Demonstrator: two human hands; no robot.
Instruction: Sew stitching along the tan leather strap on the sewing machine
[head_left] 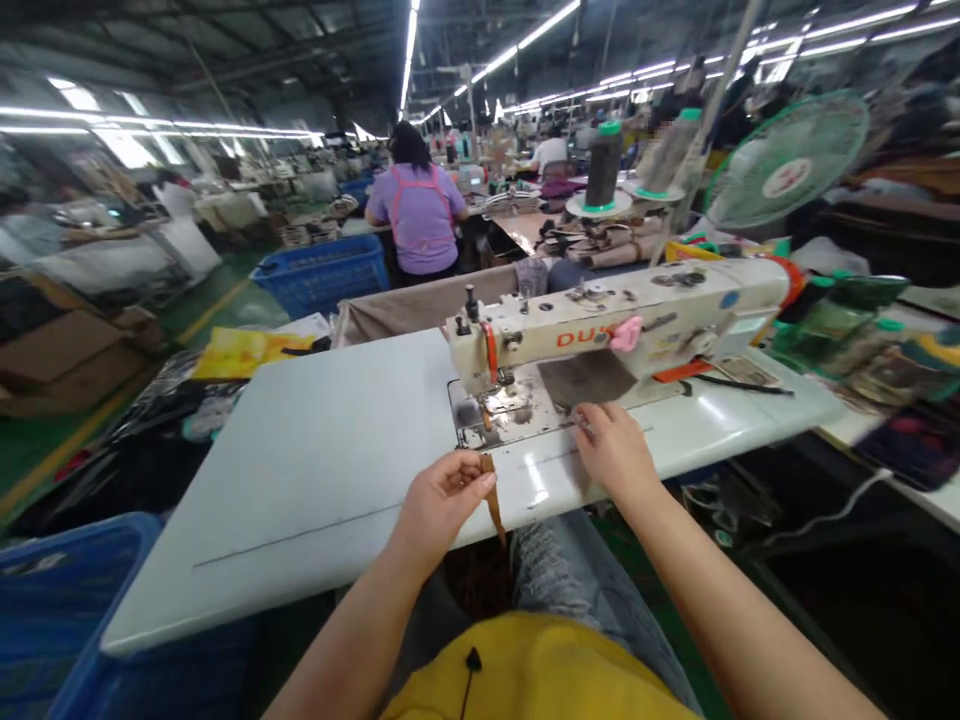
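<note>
Between the thumb and fingers of my left hand [446,500] is a narrow brown strip [493,505], its lower end hanging past the table's front edge. My right hand [615,450] is closed at the fingertips over the front of the sewing machine's bed, around something small that I cannot make out. The white sewing machine [622,310] stands just beyond both hands. Its needle and presser foot [504,390] are above the shiny metal needle plate [517,412], forward of my left hand. A bit of brown material shows beside the foot.
The white sewing table [337,440] extends left. Blue crates [322,275] stand behind it and at the lower left. Thread cones [604,165] and a green fan [787,160] rise at the right. A person in a purple top [424,215] sits ahead, facing away.
</note>
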